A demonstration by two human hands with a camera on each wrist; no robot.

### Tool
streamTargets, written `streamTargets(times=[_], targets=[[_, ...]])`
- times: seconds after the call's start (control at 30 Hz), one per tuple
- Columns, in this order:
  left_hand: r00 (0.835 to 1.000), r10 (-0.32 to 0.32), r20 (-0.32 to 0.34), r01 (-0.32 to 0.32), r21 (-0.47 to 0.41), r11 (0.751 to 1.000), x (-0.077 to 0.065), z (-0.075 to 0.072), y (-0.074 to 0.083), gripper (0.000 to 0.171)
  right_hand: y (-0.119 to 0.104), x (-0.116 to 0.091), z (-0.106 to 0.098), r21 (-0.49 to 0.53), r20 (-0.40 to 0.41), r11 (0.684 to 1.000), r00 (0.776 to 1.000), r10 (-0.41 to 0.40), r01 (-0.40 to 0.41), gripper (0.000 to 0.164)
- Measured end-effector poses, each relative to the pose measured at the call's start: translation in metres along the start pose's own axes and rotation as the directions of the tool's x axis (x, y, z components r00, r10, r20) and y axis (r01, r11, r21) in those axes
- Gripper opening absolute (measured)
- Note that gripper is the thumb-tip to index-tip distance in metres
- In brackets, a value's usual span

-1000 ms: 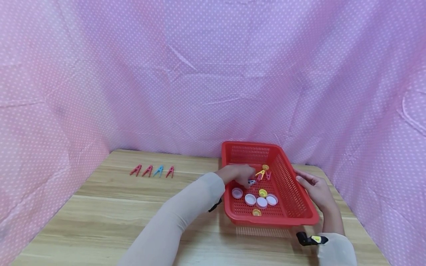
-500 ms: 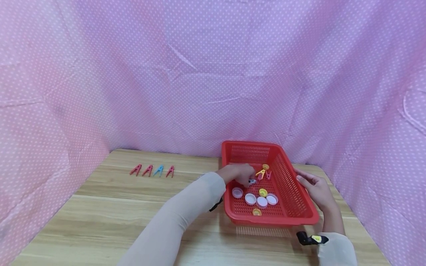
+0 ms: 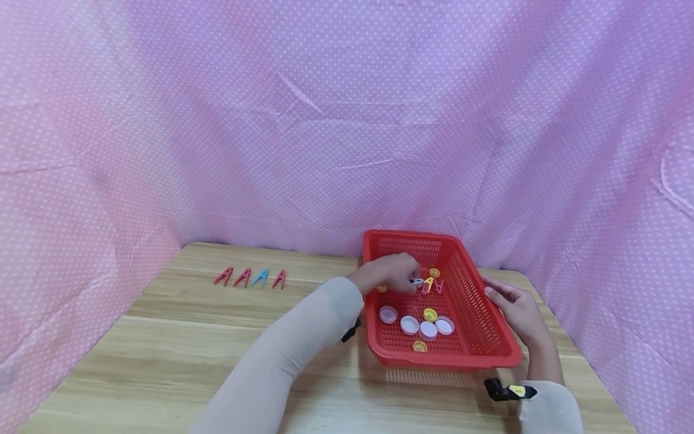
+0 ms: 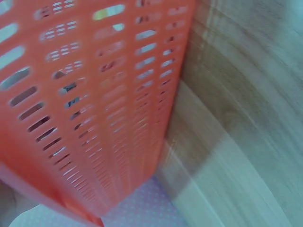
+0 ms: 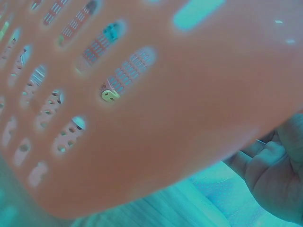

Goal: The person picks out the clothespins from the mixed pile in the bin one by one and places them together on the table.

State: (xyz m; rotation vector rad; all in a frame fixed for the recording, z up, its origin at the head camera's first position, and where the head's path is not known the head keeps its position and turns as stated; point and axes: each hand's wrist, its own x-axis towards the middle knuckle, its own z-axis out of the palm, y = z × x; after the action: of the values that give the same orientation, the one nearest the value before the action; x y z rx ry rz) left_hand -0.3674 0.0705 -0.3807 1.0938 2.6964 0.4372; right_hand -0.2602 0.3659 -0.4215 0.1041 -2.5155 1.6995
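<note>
Inside the red plastic basket (image 3: 441,360), my left hand (image 3: 398,272) pinches a pale blue-grey clothespin (image 3: 416,281). Close to its fingertips lie a yellow clothespin (image 3: 429,283) and pink clothespins (image 3: 439,286). My right hand (image 3: 515,310) grips the basket's right rim from outside, its thumb at the edge. The left wrist view shows mostly the basket's slotted wall (image 4: 104,94), with only a sliver of hand at the lower left. In the right wrist view, part of the right hand (image 5: 277,175) shows beside the basket's edge.
White bottle caps (image 3: 428,330) and yellow caps (image 3: 420,346) lie on the basket floor. On the wooden table (image 3: 179,337) at left, pink clothespins (image 3: 243,277) and a blue clothespin (image 3: 261,277) stand in a row. A pink dotted cloth (image 3: 347,120) hangs behind.
My left hand has risen slightly toward the back of the basket with the pale clothespin, uncovering a yellow cap by the left wall. The right hand stays at the rim.
</note>
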Motion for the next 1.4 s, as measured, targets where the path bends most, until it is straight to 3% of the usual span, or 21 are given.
streamTargets(times=[0.37, 0.63, 0.9, 1.2, 1.4], targets=[[0.990, 0.011, -0.142, -0.017, -0.045, 0.999, -0.013, -0.019, -0.009, 0.028, 0.001, 0.000, 0.000, -0.006, -0.006, 1.000, 1.000, -0.005, 0.005, 0.062], [0.978, 0.008, -0.211, -0.015, -0.033, 0.999, -0.029, -0.025, -0.017, 0.028, -0.002, 0.002, 0.001, -0.005, -0.004, 1.000, 1.000, -0.016, 0.016, 0.060], [0.963, 0.015, -0.269, -0.013, 0.008, 1.000, -0.046, -0.030, -0.026, 0.028, 0.000, 0.001, -0.001, -0.008, -0.001, 0.999, 0.999, 0.037, -0.037, 0.064], [0.939, 0.041, -0.341, -0.054, -0.028, 0.998, -0.065, -0.036, -0.045, 0.026, 0.002, 0.000, 0.000, -0.028, -0.010, 0.999, 1.000, 0.024, -0.024, 0.063], [0.926, 0.007, -0.377, -0.045, -0.092, 0.995, -0.080, -0.037, -0.056, 0.023, 0.001, -0.001, 0.001, -0.045, -0.022, 0.999, 1.000, -0.010, 0.009, 0.062]])
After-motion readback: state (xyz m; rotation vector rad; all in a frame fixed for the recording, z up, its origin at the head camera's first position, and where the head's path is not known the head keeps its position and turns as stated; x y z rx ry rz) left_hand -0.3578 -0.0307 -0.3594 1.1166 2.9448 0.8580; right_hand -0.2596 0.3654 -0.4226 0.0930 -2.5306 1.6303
